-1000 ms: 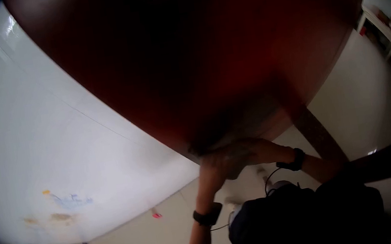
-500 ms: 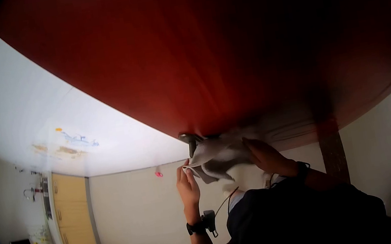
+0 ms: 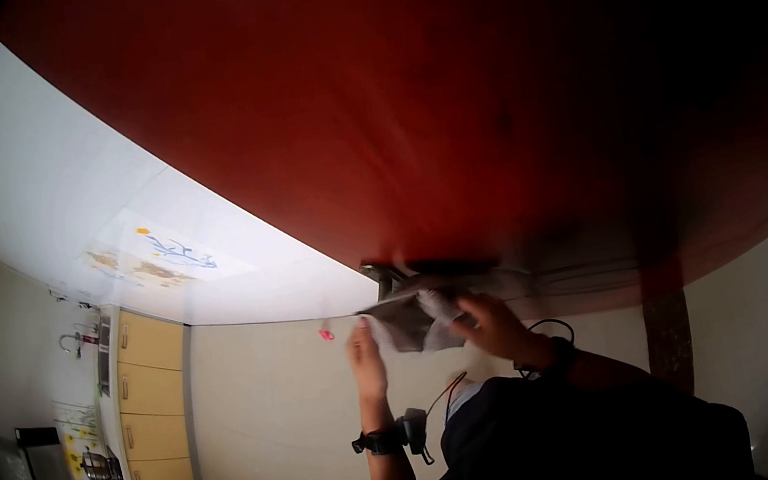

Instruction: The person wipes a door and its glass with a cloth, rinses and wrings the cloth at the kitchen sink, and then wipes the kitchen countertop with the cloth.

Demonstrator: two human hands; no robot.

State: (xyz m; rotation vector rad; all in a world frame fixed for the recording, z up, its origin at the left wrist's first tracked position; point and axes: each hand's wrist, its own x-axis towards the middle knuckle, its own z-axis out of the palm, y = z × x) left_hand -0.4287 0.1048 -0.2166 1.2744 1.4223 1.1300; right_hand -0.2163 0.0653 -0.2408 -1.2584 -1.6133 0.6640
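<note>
I see my left hand [image 3: 365, 360] raised with its fingers pinching the near edge of a grey cloth [image 3: 413, 320], the wrist below it wearing a dark band [image 3: 381, 439] with a small device and a thin cable hanging beside it. My right hand [image 3: 488, 324] is on the other side of the same cloth, fingers spread over and gripping its crumpled right part; that wrist carries a dark band [image 3: 552, 355] too. So both hands are closed on the cloth, which hangs between them, bunched and partly folded, just below the edge of a large dark red door [image 3: 443, 102] that fills the upper half of the view. The cloth's upper edge lies against a metal handle [image 3: 379, 275] fixed at the door's lower edge; I cannot tell whether the cloth is wrapped round it or only touching it. My dark sleeves and chest [image 3: 573, 440] fill the bottom of the view.

Far to the left, a row of pale yellow cupboards [image 3: 154, 413] stands shut, so their contents are hidden. Beside them a dark appliance [image 3: 47, 474] sits against the wall, too small to read. A small pink mark [image 3: 325, 333] shows on the pale surface near my left hand.
</note>
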